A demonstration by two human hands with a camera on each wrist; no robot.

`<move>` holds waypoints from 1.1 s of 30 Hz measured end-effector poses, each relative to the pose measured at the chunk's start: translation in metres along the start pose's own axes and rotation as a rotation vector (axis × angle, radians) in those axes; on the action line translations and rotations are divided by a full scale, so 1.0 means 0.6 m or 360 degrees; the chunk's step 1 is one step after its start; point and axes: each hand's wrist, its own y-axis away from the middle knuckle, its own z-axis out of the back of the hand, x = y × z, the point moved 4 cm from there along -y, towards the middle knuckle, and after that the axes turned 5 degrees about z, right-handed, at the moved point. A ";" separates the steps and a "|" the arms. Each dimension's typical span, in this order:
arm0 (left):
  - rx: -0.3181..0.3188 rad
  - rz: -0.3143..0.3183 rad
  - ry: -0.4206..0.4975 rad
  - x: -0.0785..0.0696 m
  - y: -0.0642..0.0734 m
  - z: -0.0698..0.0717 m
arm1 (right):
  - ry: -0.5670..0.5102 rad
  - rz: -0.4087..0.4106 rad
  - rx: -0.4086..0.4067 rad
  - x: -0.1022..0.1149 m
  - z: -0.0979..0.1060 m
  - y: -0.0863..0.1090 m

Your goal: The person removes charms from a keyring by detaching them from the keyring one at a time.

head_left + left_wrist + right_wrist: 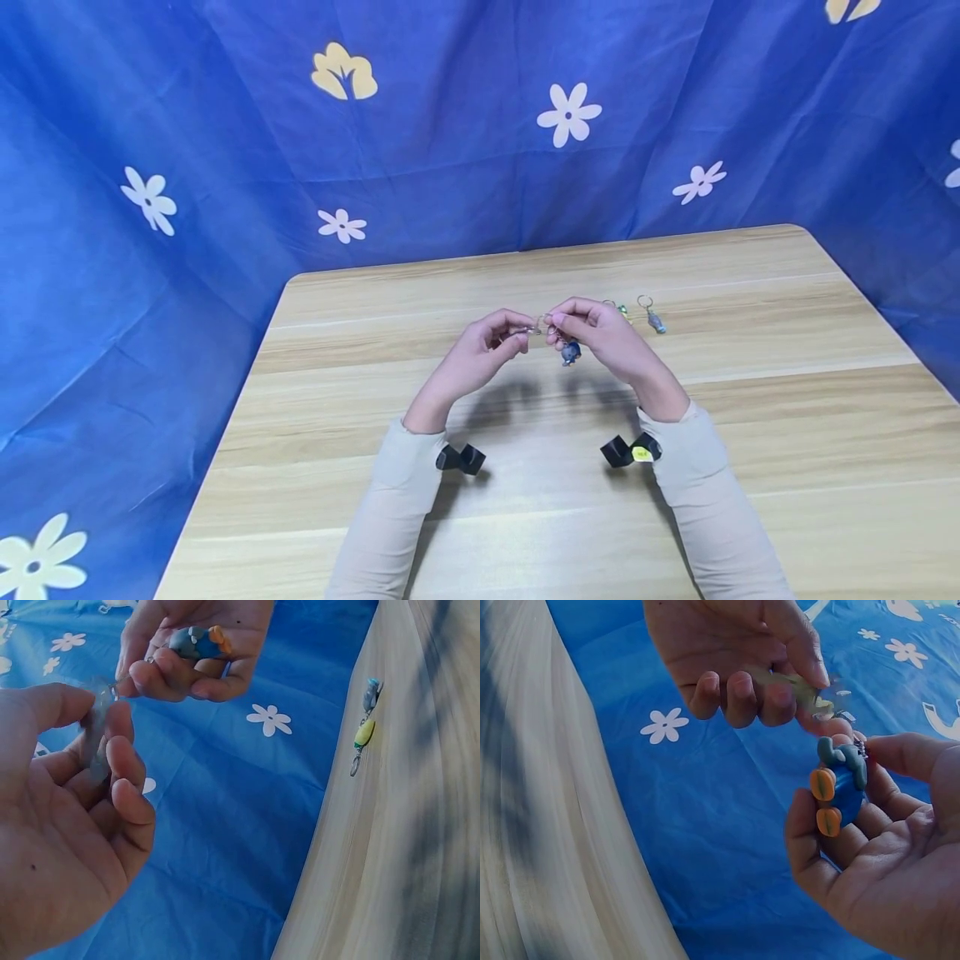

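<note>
Over the middle of the table, my left hand point(487, 346) pinches a small, slim, silvery thing point(799, 686) between thumb and fingers; it is blurred, and its kind cannot be made out. Close beside it, my right hand point(603, 333) pinches the metal ring and chain of a keychain point(841, 776). The keychain's figure is grey and blue with orange feet, and in the right wrist view it lies against the curled fingers. The ring point(545, 319) is between the two hands, at the tip of the silvery thing; whether they touch is unclear.
Behind my right hand, a grey-blue keychain point(656, 322) and a yellow-green keychain point(364, 733) lie on the wooden table point(337, 375). A blue curtain point(450, 125) with flowers hangs behind the table. Black wrist mounts point(461, 459) are strapped to both sleeves.
</note>
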 end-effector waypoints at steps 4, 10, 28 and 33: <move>-0.0003 0.0004 -0.0011 -0.001 0.001 0.000 | 0.0015 0.0023 0.0010 0.002 0.002 0.001; 0.0039 -0.0028 0.0089 -0.004 0.001 -0.003 | 0.0007 0.0057 0.0032 0.002 0.000 0.001; 0.0191 -0.0065 0.0268 -0.003 0.000 -0.008 | -0.0014 0.0051 0.0074 0.003 0.001 0.002; 0.0231 -0.0044 0.0272 -0.001 0.000 -0.010 | -0.0021 0.0084 0.0111 0.003 0.000 0.003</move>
